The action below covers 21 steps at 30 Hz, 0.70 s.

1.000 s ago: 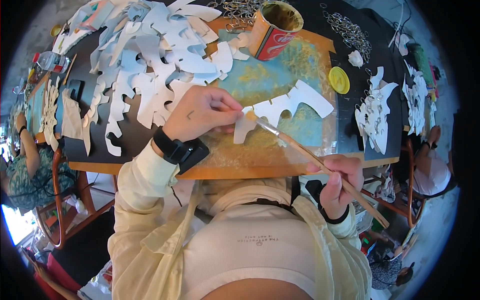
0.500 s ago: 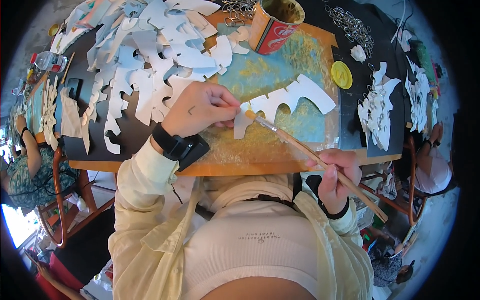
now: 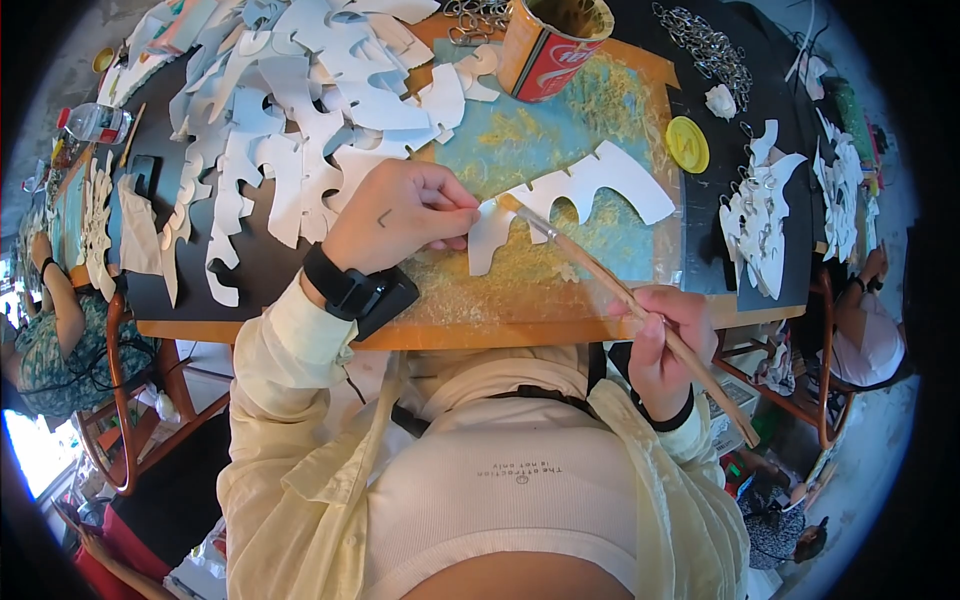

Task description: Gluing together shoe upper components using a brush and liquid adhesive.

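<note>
A white cut-out piece (image 3: 590,185) with scalloped edges and small slits lies on the stained blue-and-yellow work board (image 3: 610,245). My left hand (image 3: 405,215) pinches its left end between thumb and fingers. In my right hand (image 3: 668,335) is a long wooden-handled brush (image 3: 600,272), held near the middle of its handle. Its bristle tip rests on the white piece close to my left fingertips. Beyond the piece stands an open red can (image 3: 553,52) with a brownish-yellow smeared inside.
A large heap of white cut-outs (image 3: 300,110) covers the table's left side. At right are a yellow round lid (image 3: 687,145), metal rings (image 3: 705,55) and a stack of cut-outs with metal hardware (image 3: 757,215). A bottle (image 3: 97,123) stands far left. Other people sit at both sides.
The brush tip has shifted slightly right along the white piece, and the handle's rear end has swung a little left. My left hand keeps its pinch in the same place.
</note>
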Each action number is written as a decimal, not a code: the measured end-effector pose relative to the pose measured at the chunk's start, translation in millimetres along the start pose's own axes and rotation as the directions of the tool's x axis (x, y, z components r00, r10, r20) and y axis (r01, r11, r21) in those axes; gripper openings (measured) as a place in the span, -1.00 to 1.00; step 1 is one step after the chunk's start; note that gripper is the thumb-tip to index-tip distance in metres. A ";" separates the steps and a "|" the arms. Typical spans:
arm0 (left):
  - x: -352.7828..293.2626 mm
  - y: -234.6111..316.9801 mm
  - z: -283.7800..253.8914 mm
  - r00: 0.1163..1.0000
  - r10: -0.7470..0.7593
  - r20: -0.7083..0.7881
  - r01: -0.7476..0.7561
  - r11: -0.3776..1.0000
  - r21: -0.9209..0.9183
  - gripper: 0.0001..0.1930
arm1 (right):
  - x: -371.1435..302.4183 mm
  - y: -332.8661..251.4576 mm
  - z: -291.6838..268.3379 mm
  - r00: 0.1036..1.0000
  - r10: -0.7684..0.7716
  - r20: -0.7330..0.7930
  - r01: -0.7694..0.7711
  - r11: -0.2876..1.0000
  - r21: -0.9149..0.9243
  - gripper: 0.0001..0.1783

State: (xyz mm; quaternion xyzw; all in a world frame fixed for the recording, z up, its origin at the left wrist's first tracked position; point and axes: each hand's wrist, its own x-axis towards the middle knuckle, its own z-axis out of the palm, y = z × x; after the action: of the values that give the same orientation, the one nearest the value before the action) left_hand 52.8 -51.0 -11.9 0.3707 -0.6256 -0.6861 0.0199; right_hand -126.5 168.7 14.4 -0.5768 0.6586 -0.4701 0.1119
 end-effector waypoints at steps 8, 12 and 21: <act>0.2 0.8 1.0 1.000 0.001 0.006 -0.001 1.000 -0.022 -0.88 | 0.1 0.5 4.3 0.999 -0.050 -0.016 0.050 0.999 -0.013 -0.76; 0.1 -1.6 1.8 1.000 0.005 -0.006 -0.005 0.999 -0.034 -0.89 | -1.1 -4.0 -5.3 0.991 -0.074 -0.115 0.073 0.997 -0.012 -0.68; 2.1 -3.7 0.5 0.998 0.052 0.019 -0.052 0.999 0.002 -0.91 | 6.2 -11.5 -34.5 0.971 -0.139 -0.195 0.159 0.983 0.095 -0.72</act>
State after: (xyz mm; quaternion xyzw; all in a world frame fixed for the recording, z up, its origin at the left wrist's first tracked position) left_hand 52.6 -50.8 -16.2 0.3481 -0.6359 -0.6881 0.0315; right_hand -144.7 181.5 43.9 -0.5706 0.5940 -0.5652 0.0453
